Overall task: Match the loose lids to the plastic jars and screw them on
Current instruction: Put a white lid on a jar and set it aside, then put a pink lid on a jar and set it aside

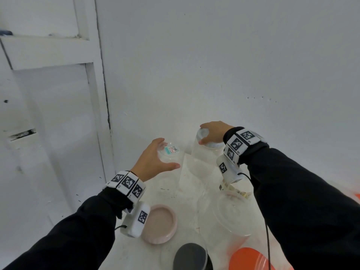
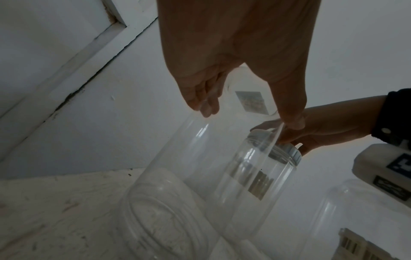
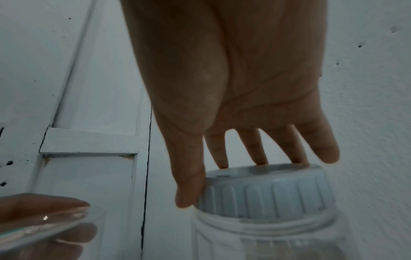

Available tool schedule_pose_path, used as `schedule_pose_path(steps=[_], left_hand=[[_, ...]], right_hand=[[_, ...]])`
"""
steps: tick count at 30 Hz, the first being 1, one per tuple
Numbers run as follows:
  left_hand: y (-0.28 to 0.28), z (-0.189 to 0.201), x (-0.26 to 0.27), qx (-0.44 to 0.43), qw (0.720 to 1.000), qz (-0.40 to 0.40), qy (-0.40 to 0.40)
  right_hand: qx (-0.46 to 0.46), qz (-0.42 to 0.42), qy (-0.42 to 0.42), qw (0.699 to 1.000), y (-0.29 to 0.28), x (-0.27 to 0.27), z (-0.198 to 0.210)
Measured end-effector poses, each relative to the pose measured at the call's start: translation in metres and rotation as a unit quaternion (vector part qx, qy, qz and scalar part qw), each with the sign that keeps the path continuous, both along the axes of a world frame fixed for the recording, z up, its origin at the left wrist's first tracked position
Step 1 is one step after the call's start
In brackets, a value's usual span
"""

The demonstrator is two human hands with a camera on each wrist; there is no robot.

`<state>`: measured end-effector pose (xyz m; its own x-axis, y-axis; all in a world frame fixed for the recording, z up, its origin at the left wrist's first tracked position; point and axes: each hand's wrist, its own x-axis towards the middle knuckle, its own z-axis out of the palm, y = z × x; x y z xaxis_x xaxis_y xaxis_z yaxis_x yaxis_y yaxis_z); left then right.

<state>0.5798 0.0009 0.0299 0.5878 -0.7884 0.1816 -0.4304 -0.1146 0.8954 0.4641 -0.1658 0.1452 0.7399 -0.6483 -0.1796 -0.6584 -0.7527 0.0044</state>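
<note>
Right now the white ribbed lid (image 3: 264, 193) sits on the mouth of a clear jar (image 1: 202, 158) at the back of the white table (image 1: 175, 190), and the right hand (image 1: 214, 133) pinches its rim with thumb and spread fingers. If the lid is cocked, it could cross-thread or pop off when twisted. Just beside it, the left hand (image 1: 153, 160), fingers spread, grips the base of an inverted clear jar (image 1: 171, 152); this light jar could tip against its neighbour.
</note>
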Motion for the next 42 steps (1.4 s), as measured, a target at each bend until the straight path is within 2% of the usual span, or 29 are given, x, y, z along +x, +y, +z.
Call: schedule_pose_path(steps=[6,13,16,20,23,27,30,32,35,42], left_hand=[[-0.001,-0.002,-0.001,-0.009,0.999,-0.021,0.029],[0.001,-0.003,-0.001,-0.006,1.0,-0.018,0.013],[0.001,-0.003,-0.001,-0.006,1.0,-0.016,0.011],[0.001,-0.003,0.001,-0.001,0.999,-0.032,0.027],[0.007,-0.004,0.004,0.015,0.999,-0.044,0.013],[0.03,-0.009,0.009,0.045,0.999,-0.031,-0.001],[0.054,-0.012,0.009,0.09,0.996,-0.005,-0.016],[0.067,-0.016,0.009,0.16,0.985,-0.018,-0.063],[0.081,-0.018,0.002,0.254,0.953,-0.098,-0.129],[0.083,-0.027,-0.025,0.32,0.878,-0.303,-0.188]], right_hand=[[-0.003,-0.001,0.033,0.999,0.002,0.002,-0.001],[0.003,0.0,0.028,1.0,0.001,0.002,0.001],[0.009,0.008,0.002,1.0,0.001,-0.007,0.01],[0.021,0.025,-0.024,0.999,0.005,-0.038,0.034],[0.04,0.04,-0.009,0.998,0.006,-0.072,0.043],[0.047,0.044,0.05,0.997,0.005,-0.112,0.033],[0.059,0.038,0.062,0.996,0.001,-0.128,0.016],[0.061,0.035,0.072,0.995,-0.001,-0.132,0.005],[0.061,0.031,0.069,0.995,-0.001,-0.134,-0.007],[0.035,0.023,-0.016,0.999,0.004,-0.136,-0.015]])
